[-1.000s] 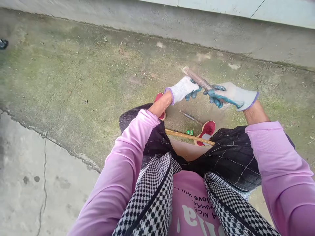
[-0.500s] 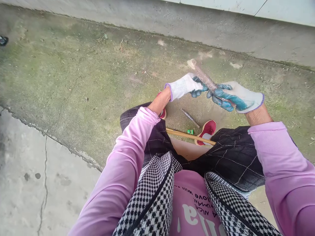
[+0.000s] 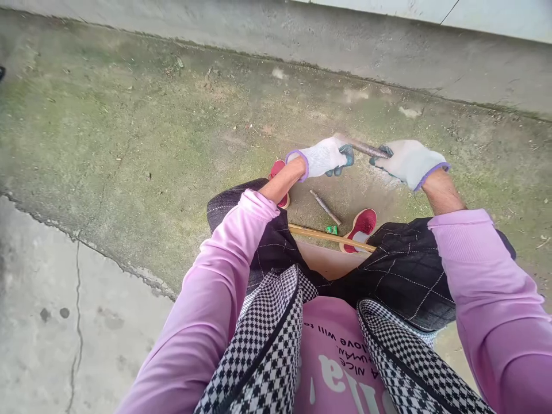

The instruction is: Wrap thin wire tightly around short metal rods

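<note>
My right hand (image 3: pixel 407 161), in a white glove with a blue-green coated palm, is closed around one end of a brown stick (image 3: pixel 364 148). The stick has a shiny surface, and its far end points left and is blurred. Against that far part is my left hand (image 3: pixel 325 157), in a matching glove, its fingers curled closed just below the stick. What those fingers pinch, if anything, is hidden. A second, thinner stick (image 3: pixel 325 207) lies on the ground between my feet, with a small green packet (image 3: pixel 332 229) beside it.
Red shoes (image 3: pixel 364 224) stand on the mossy concrete ground (image 3: pixel 172 138). A thin wooden bar (image 3: pixel 330 235) crosses between my knees. A low concrete wall base (image 3: pixel 241 34) runs along the back. Paler cracked paving (image 3: pixel 52 299) lies at lower left.
The stick has swung from a steep slant to nearly level. My right hand has rolled over, its back now up, and moved slightly left. My left hand has shifted slightly down and left.
</note>
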A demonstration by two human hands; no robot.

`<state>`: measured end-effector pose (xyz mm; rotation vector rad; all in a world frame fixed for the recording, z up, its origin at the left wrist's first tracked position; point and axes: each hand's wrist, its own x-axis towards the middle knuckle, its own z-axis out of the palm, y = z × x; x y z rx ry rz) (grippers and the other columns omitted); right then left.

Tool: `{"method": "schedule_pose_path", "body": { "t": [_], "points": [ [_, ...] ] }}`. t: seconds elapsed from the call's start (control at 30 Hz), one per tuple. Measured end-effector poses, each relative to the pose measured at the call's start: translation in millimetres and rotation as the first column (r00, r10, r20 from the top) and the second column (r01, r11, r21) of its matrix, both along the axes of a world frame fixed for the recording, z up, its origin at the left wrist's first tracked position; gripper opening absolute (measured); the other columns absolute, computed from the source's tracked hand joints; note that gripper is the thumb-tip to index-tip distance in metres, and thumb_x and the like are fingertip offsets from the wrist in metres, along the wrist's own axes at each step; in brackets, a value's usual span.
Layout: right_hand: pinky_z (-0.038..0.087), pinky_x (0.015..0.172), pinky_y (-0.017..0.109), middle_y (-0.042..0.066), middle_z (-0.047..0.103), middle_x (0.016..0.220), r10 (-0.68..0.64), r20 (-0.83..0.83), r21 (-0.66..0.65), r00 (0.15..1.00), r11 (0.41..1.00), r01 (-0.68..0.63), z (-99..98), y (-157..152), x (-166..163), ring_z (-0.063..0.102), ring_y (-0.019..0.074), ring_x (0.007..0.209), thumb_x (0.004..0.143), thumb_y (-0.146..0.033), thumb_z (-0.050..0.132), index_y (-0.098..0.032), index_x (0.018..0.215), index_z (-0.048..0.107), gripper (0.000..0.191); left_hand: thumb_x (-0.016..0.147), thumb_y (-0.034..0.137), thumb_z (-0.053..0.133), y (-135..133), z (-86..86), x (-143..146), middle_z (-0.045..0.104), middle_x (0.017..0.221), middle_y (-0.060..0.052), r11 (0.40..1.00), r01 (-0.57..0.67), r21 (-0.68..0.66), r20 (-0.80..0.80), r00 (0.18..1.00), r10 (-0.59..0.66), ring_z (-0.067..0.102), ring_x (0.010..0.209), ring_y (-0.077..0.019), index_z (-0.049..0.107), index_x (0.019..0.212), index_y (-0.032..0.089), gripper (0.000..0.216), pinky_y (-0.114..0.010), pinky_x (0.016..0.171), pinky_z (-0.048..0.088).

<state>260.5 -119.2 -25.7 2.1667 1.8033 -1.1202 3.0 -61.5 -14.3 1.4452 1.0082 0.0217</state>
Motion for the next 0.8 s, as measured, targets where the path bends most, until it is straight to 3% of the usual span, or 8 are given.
{"method": "schedule_pose_path", "body": {
  "t": [0.07,0.13,0.23,0.3,0.5,0.63,0.73,0.8],
  "points": [
    [0.046,0.063,0.035,0.004,0.061,0.074,-0.197,-0.195,-0.011,0.961,0.980,0.198,12.6,-3,-5,0.054,0.0200,0.068,0.116,-0.046,0.091,-0.030,0.089,0.060,0.044,0.110,-0.001,0.071,-2,-0.2,5,0.069,0.067,0.001,0.996,-0.050,-0.076,0.067,0.996,0.055,0.060,0.061,-0.0123,0.080,0.098,0.018,0.024,-0.026,0.066,0.048],
    [0.047,0.055,0.031,0.003,0.067,0.079,-0.348,-0.459,-0.079,0.817,0.932,0.352,24.2,-8,-8,0.054,0.0169,0.065,0.111,-0.051,0.097,-0.028,0.097,0.066,0.041,0.109,0.001,0.072,-1,0.0,8,0.072,0.071,0.001,0.988,-0.089,-0.128,0.108,0.989,0.103,0.064,0.063,-0.0123,0.082,0.104,0.016,0.019,-0.025,0.069,0.053],
    [0.042,0.048,0.028,-0.001,0.063,0.075,-0.349,-0.710,-0.172,0.611,0.928,0.330,37.0,-16,-6,0.050,0.0132,0.060,0.098,-0.061,0.109,-0.026,0.105,0.070,0.053,0.109,0.004,0.076,1,0.8,8,0.077,0.078,-0.001,0.976,-0.130,-0.177,0.157,0.975,0.159,0.071,0.071,-0.0128,0.084,0.109,0.016,0.014,-0.026,0.081,0.062],
    [0.040,0.046,0.028,-0.003,0.062,0.072,-0.300,-0.769,-0.197,0.564,0.951,0.237,41.2,-19,-1,0.049,0.0114,0.055,0.089,-0.068,0.114,-0.025,0.105,0.071,0.062,0.108,0.000,0.075,3,2.0,6,0.079,0.081,-0.002,0.971,-0.151,-0.187,0.164,0.969,0.182,0.073,0.078,-0.0134,0.082,0.101,0.016,0.020,-0.028,0.088,0.063],
    [0.044,0.047,0.030,0.000,0.070,0.075,-0.120,-0.616,-0.340,0.778,0.932,-0.125,27.6,-20,8,0.056,0.0142,0.055,0.081,-0.072,0.113,-0.022,0.110,0.086,0.064,0.100,-0.006,0.080,16,4.1,-6,0.071,0.066,-0.002,0.994,-0.109,-0.012,0.016,0.994,0.110,0.067,0.086,-0.0173,0.075,0.076,0.022,0.037,-0.029,0.087,0.052],
    [0.041,0.051,0.029,-0.001,0.069,0.071,0.072,-0.287,-0.343,0.955,0.924,-0.172,5.4,-16,-1,0.057,0.0166,0.057,0.096,-0.060,0.099,-0.026,0.097,0.082,0.038,0.099,0.005,0.093,13,2.9,-8,0.063,0.057,-0.003,0.998,-0.062,0.020,-0.014,0.998,0.062,0.063,0.085,-0.0219,0.079,0.079,0.022,0.030,-0.036,0.086,0.050],
    [0.041,0.059,0.031,0.000,0.062,0.067,0.174,-0.008,-0.268,0.985,0.948,-0.170,-2.8,-8,-8,0.059,0.0200,0.064,0.100,-0.046,0.096,-0.027,0.086,0.074,0.032,0.102,0.008,0.089,3,4.4,-5,0.065,0.059,-0.004,1.000,-0.019,-0.008,-0.048,0.999,0.018,0.060,0.076,-0.0204,0.079,0.080,0.021,0.027,-0.040,0.084,0.051],
    [0.041,0.067,0.034,0.003,0.058,0.069,0.134,0.066,-0.136,0.989,0.983,-0.124,-1.5,-2,-9,0.057,0.0219,0.072,0.103,-0.036,0.097,-0.027,0.082,0.069,0.035,0.105,0.008,0.084,-2,5.7,-3,0.070,0.063,-0.005,0.999,-0.017,-0.031,-0.034,0.999,0.016,0.059,0.070,-0.0182,0.080,0.084,0.021,0.025,-0.040,0.081,0.052]
  ]
}}
